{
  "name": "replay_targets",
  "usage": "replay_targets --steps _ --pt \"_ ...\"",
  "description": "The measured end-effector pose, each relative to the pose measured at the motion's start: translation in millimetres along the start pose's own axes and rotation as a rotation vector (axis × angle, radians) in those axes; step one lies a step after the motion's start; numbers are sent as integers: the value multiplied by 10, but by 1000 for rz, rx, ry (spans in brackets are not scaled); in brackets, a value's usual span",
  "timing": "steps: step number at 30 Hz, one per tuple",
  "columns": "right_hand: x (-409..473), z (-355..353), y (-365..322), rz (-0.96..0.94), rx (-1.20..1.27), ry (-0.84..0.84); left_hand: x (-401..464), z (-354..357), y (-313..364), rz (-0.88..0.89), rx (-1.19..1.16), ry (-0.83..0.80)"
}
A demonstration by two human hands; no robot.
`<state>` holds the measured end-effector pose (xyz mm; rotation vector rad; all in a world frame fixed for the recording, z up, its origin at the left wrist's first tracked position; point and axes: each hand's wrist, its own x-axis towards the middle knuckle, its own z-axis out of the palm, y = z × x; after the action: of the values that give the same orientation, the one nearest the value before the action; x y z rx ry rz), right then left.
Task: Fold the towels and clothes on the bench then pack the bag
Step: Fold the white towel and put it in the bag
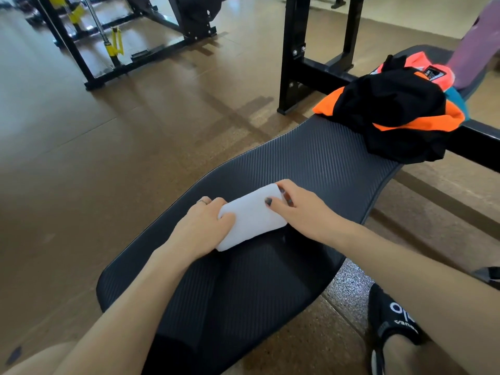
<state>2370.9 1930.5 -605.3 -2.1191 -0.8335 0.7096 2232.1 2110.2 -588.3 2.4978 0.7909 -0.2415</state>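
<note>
Item: folded white towel (253, 216), lying on the ribbed black table (319, 158) directly between the two hands, touching both. The left hand (201, 228) is gripping the towel's near-left end, fingers curled over its edge, while the right hand (299, 207) is resting on its far-right end with fingers bent down onto the cloth. Item: heap of black and orange clothes (392, 109), sitting on the same table well beyond the right hand, apart from the towel.
</note>
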Motion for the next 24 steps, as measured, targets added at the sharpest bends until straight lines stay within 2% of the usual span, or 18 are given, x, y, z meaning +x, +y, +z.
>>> replay_targets --steps 5,10,14,19,21,24 --pt "46 26 -21 72 18 -8 26 -37 13 -40 61 -80" --pt "-128 -20 -9 83 69 -59 -143 -2 97 -85 -38 -257" --pt "-442 -4 24 104 58 -72 -364 69 193 -4 -169 -346" --pt "-1068 -97 21 120 5 -49 -765 161 397 156 -136 -244" --pt "-1321 -281 -52 62 -75 -38 -925 109 530 214 -113 -226" --pt "-1701 -680 -315 -39 -208 -62 -1140 -19 876 391 -11 -157"
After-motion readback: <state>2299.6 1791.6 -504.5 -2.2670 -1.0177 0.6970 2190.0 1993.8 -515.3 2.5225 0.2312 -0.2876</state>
